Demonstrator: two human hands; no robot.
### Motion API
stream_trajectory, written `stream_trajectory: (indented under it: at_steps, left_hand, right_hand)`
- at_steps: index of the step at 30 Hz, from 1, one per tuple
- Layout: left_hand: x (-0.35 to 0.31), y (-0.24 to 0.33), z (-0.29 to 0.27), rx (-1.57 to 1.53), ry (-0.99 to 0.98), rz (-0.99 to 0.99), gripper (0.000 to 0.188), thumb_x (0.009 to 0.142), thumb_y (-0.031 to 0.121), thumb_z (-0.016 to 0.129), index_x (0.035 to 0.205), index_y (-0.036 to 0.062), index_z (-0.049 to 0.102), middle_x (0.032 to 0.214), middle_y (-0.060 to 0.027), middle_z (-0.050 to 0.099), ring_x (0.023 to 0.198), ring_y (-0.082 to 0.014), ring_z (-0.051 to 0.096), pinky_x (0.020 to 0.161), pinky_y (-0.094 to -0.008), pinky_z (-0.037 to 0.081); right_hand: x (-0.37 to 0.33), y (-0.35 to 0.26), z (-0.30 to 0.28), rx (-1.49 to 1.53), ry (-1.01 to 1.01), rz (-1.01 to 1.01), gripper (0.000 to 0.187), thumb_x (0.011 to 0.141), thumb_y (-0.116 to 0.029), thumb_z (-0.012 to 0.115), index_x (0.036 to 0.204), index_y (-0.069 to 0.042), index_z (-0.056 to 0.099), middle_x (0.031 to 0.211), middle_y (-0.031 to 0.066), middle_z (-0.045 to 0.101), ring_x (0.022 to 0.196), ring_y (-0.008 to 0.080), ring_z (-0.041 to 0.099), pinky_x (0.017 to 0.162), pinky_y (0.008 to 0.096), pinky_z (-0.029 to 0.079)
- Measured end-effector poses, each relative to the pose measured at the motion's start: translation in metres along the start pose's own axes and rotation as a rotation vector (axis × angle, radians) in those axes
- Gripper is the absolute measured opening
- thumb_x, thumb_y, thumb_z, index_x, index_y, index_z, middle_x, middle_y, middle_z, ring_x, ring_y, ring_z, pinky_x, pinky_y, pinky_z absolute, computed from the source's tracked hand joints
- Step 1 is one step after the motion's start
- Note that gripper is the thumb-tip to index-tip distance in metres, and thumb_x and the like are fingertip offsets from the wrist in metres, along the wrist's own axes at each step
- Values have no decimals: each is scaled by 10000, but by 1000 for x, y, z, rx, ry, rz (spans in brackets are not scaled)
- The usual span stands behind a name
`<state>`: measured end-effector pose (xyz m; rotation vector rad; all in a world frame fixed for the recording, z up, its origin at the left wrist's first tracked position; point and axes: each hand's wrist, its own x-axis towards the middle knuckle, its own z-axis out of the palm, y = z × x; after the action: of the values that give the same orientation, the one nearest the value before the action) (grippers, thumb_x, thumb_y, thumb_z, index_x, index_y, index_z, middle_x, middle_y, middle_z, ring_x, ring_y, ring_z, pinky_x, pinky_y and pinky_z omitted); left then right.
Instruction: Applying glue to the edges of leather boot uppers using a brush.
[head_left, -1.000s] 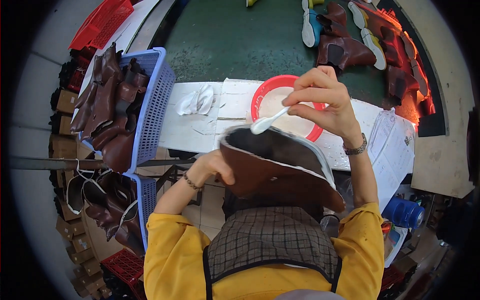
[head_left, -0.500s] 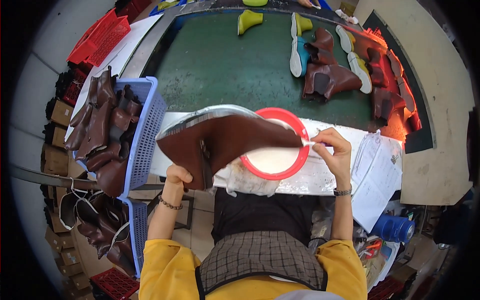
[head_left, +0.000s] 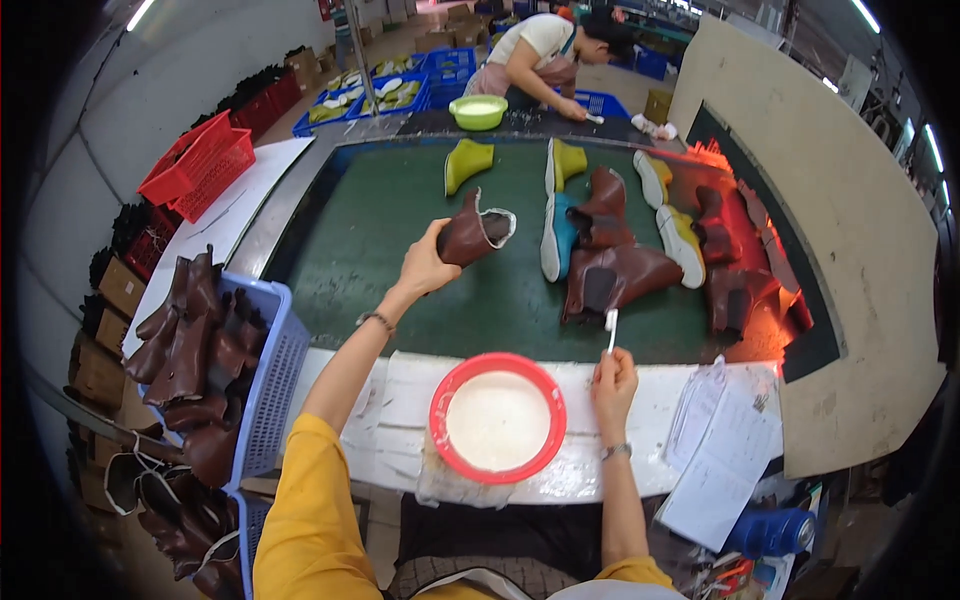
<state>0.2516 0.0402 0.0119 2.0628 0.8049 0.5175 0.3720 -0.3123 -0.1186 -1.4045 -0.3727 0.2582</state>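
My left hand is reaching over the green belt, closed on a brown leather boot upper. The upper's open, white-edged side faces right. In my right hand is a small white-headed brush, held upright with its head just in front of another brown upper on the belt. Between my forearms stands a red bowl of creamy white liquid, on the pale table in front of me.
Green and blue boot lasts with pale soles stand right of the upper, near a red-glowing section. A blue basket heaped with uppers is at left. Papers lie at right. Across the belt, a person bends by a green bowl.
The upper in my left hand has gone from above the red bowl out over the belt. My right hand has lowered, bringing the brush away from it. My view has tilted up.
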Motion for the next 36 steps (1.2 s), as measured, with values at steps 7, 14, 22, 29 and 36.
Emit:
stream_trajectory:
  at_steps: [7, 14, 22, 29, 36]
  left_hand:
    - [94, -46, 55, 433, 291, 89, 771, 687, 160, 858, 1377, 192, 515, 1434, -169, 497, 1301, -413, 526, 1051, -503, 503]
    - [-30, 36, 25, -296, 521, 513, 115, 954, 88, 642, 886, 23, 577, 678, -87, 552, 624, -126, 483, 572, -327, 436]
    - [-307, 37, -108, -157, 869, 531, 287, 933, -50, 676, 762, 68, 476, 723, 23, 470, 638, -53, 433, 552, -262, 353]
    - [-481, -59, -309, 679, 1625, -72, 232, 930, 134, 725, 1109, 65, 592, 855, -45, 664, 671, -159, 623, 647, -308, 525]
    - [-592, -192, -480, -125, 2056, -563, 892, 807, 56, 776, 1532, 99, 259, 1274, -264, 565, 1017, -328, 688, 549, -390, 639]
  right_hand:
    - [-4, -10, 10, 51, 19, 85, 114, 1074, -139, 551, 1071, -35, 596, 660, -43, 510, 502, 18, 409, 422, 208, 313]
    - [13, 13, -4, -136, 44, -62, 220, 1089, -231, 513, 987, -72, 626, 667, -62, 466, 539, 14, 381, 441, 212, 272]
    - [9, -14, 6, -181, -15, 32, 425, 1107, -391, 477, 823, -83, 546, 587, -57, 362, 454, 42, 296, 380, 238, 236]
    - [-2, -32, 17, -203, -3, 144, 539, 1089, -512, 498, 761, -86, 536, 533, -59, 345, 402, 28, 278, 344, 229, 204]
    - [8, 0, -1, -222, -199, -27, 301, 1091, -288, 565, 899, -62, 612, 569, -78, 380, 441, -9, 274, 385, 205, 180]
